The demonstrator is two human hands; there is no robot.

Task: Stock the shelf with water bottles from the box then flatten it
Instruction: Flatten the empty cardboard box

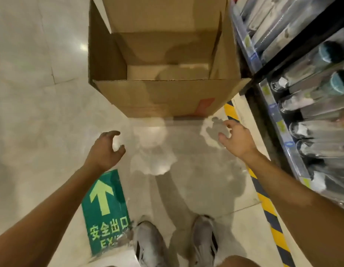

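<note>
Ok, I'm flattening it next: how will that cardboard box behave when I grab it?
Probably light: the cardboard box shows no bottles inside. Likely floppy, since its top flaps stand loose and open. On the glossy floor it may slide rather than tip if pushed.

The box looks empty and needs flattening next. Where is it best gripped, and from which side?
Probably by the near rim of the cardboard box, toward its two corners, coming from your side with left hand and right hand. The top is open, that edge faces you, and the shelf crowds its right side.
</note>
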